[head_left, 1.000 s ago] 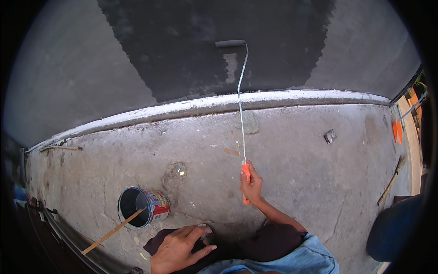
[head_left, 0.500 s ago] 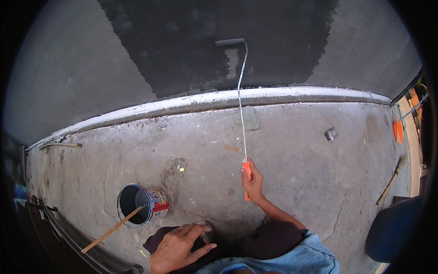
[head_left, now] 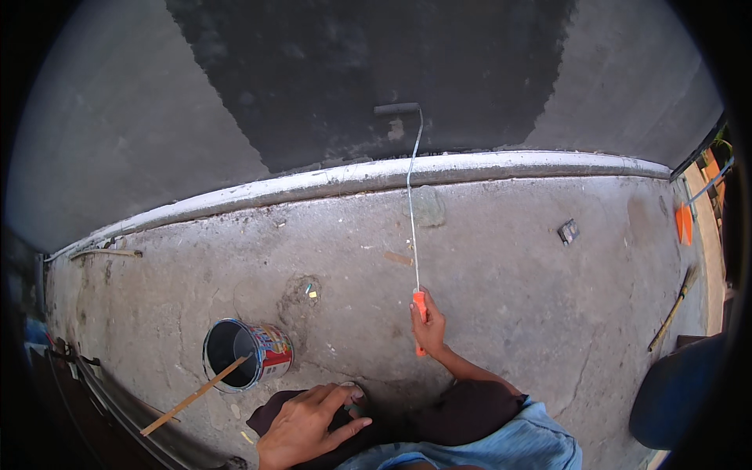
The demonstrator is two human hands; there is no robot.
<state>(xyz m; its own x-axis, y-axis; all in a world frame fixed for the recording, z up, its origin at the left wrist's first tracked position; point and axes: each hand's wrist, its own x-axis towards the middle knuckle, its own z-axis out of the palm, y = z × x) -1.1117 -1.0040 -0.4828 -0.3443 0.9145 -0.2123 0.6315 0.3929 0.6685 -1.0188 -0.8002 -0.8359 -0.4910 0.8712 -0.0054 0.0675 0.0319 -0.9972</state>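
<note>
My right hand (head_left: 429,323) is wrapped round the orange handle of a paint roller (head_left: 414,235). The roller's long thin rod reaches away from me, and its grey sleeve lies against the wall (head_left: 313,70), inside a wide patch of dark wet paint. Just below the sleeve a small lighter spot shows through the dark coat. On my left knee rests my left hand (head_left: 313,419), fingers loosely spread, holding nothing. Left of that knee stands an open paint can (head_left: 276,352) with a wooden stick (head_left: 192,395) leaning out over its rim.
A white-topped ledge (head_left: 501,163) runs along the wall's foot. On the concrete floor lie a small crushed box (head_left: 569,231), a flat stone (head_left: 428,207) and a brown strip (head_left: 398,258). At the right are a brush with a yellow handle (head_left: 670,317) and a dark blue container (head_left: 677,392).
The roller has come down the wall toward me, covering most of the lighter strip below it. My right hand has moved slightly back and left with the handle. My left hand stays put.
</note>
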